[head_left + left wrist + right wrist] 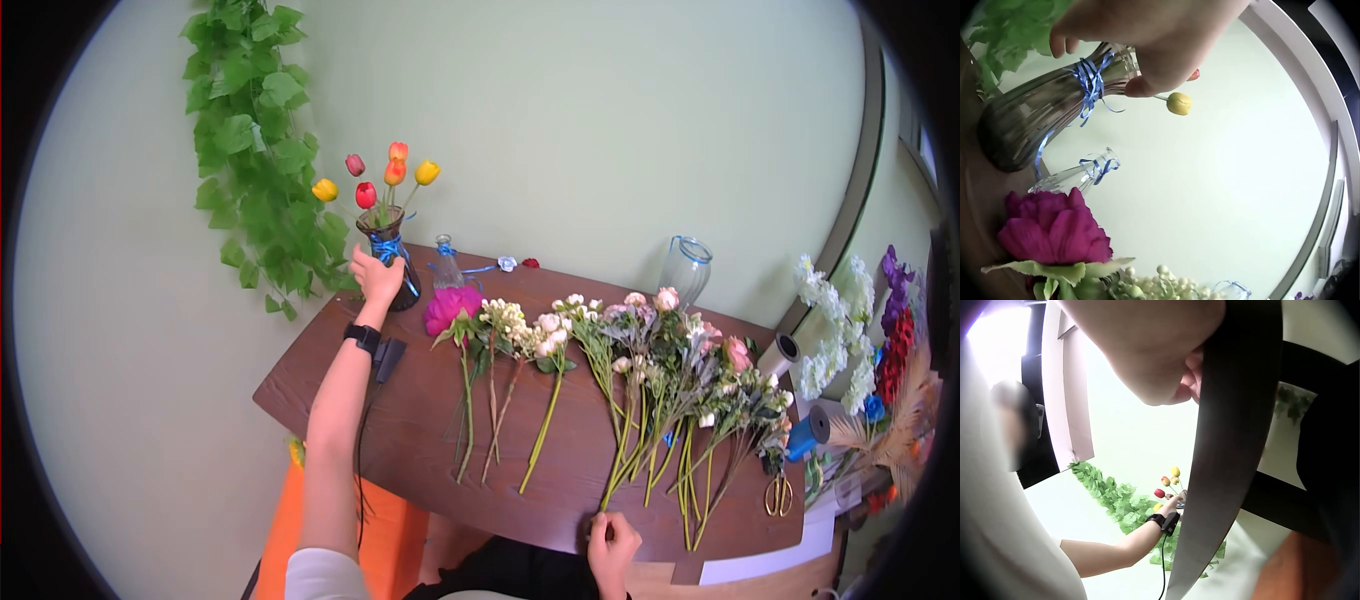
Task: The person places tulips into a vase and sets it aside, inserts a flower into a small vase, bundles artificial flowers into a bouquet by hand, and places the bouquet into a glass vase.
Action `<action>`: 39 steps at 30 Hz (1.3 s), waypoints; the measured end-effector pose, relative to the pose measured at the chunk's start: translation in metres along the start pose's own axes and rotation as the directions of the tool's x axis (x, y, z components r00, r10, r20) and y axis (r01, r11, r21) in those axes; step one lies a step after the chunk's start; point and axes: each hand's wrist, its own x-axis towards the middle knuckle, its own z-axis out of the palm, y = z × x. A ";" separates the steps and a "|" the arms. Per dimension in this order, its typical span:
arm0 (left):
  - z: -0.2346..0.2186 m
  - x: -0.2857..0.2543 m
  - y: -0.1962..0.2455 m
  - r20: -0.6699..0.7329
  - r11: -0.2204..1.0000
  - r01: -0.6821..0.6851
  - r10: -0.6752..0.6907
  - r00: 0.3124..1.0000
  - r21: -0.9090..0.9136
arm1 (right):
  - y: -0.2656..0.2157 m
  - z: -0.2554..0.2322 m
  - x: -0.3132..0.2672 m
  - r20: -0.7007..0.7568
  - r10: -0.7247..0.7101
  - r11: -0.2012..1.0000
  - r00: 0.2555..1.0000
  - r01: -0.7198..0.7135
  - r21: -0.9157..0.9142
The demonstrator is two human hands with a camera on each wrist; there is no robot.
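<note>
My left hand [378, 277] is at the dark glass vase [408, 290], with thumb and fingers spread apart near its neck. A blue ribbon [1090, 84] is tied round the neck. Red, orange and yellow tulips [395, 172] stand in the vase, mostly hidden behind the hand in the left wrist view. My right hand [612, 548] rests at the table's front edge with loosely curled fingers, beside the lower ends of some green stems [612, 490]. In the right wrist view its fingers [1192, 378] are partly hidden by the tabletop.
A small clear bottle [446, 265] and a magenta flower [453, 308] are right of the vase. Several cut flowers [640, 370] lie across the brown table [420, 440]. A glass jug [686, 268] stands behind, scissors [778, 494] lie at right. Green ivy [250, 130] hangs at left.
</note>
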 end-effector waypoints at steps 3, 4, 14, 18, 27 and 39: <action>-0.006 -0.013 -0.008 0.198 0.994 -0.065 0.082 0.977 -0.092 | -0.003 -0.002 0.001 0.003 0.029 0.999 1.000 -0.029 0.036; -0.007 -0.022 -0.006 0.224 0.994 -0.054 0.075 0.972 -0.098 | -0.004 -0.004 0.001 0.019 0.033 0.998 0.999 -0.034 0.054; -0.026 -0.119 0.037 0.911 0.900 -0.437 0.190 0.367 -0.011 | -0.002 -0.015 0.006 0.169 0.108 0.988 0.980 -0.125 0.093; -0.009 -0.148 0.043 0.911 0.873 -0.487 0.216 0.350 -0.020 | 0.001 -0.012 0.008 0.170 0.118 0.978 0.978 -0.144 0.150; 0.016 -0.158 0.039 0.877 0.876 -0.424 0.005 0.481 0.228 | 0.002 -0.013 0.010 0.167 0.121 0.972 0.979 -0.151 0.182; 0.013 -0.151 0.048 0.817 0.993 -0.021 0.105 0.567 -0.113 | 0.000 -0.007 0.009 0.086 0.108 0.983 0.990 -0.119 0.140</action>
